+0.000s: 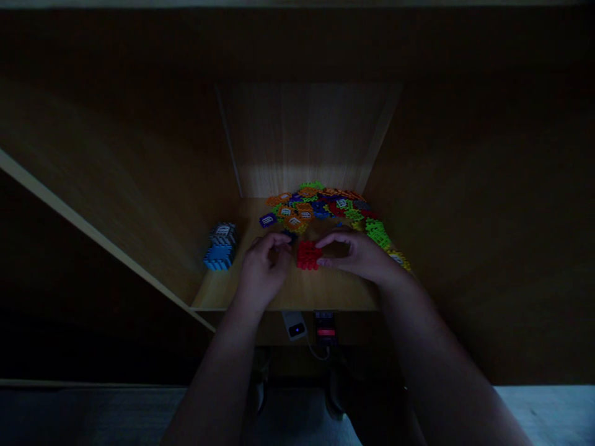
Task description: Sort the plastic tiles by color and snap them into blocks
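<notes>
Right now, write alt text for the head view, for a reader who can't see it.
A person's right hand touches a small red block on a dim wooden shelf, with the left hand close by. Behind lie many colourful notched tiles; at the left sit a blue block and a greyish block.

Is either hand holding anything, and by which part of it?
The right hand holds the red block by its right side. Whether the left hand holds the dark piece beside it cannot be told.
</notes>
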The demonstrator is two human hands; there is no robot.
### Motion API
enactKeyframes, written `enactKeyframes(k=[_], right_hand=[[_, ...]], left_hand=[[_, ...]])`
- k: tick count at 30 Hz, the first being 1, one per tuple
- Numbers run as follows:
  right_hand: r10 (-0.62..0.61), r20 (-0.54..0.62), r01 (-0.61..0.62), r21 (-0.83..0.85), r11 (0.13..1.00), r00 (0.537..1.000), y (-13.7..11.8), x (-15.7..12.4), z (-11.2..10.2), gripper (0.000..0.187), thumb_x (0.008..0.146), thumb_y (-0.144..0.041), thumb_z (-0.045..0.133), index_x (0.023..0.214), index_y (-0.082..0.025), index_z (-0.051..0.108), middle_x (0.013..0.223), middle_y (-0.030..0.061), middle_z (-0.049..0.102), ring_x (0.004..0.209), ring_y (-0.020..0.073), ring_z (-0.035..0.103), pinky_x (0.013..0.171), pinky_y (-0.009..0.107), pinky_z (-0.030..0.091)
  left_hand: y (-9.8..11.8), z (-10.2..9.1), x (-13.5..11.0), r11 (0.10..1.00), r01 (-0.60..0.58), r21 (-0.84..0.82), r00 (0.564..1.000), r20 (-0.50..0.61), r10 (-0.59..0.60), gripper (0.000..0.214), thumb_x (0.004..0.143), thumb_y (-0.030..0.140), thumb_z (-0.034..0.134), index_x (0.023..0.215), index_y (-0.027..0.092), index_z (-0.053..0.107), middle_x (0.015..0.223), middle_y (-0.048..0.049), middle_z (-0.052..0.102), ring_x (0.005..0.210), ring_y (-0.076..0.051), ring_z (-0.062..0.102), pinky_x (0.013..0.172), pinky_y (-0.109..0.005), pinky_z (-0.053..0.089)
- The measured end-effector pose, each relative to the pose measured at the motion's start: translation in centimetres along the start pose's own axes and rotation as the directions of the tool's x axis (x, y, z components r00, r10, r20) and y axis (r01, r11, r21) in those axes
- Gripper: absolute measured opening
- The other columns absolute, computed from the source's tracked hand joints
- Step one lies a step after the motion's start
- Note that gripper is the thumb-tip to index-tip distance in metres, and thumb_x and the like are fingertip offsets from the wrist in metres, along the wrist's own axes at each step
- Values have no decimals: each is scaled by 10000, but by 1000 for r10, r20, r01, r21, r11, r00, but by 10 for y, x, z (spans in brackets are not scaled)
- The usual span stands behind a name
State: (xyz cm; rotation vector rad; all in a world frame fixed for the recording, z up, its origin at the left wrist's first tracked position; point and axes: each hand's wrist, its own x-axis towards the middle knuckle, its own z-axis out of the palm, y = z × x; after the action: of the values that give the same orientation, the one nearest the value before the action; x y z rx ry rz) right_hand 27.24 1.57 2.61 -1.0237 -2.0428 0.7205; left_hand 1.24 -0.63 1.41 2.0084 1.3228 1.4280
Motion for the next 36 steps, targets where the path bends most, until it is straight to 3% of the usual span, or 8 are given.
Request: enactKeyframes(k=[36], right_hand=[[-46,83,50,-43,998,996,5,3,3,240,881,-428,893,1048,-283,799,1145,27,814,1090,238,744,989,406,546]], left_hand=[[-2,2,1,999,-27,24,999,24,27,210,939,84,629,1030,231,746,1003,-29,818,973,-223,766,898,-372,594]])
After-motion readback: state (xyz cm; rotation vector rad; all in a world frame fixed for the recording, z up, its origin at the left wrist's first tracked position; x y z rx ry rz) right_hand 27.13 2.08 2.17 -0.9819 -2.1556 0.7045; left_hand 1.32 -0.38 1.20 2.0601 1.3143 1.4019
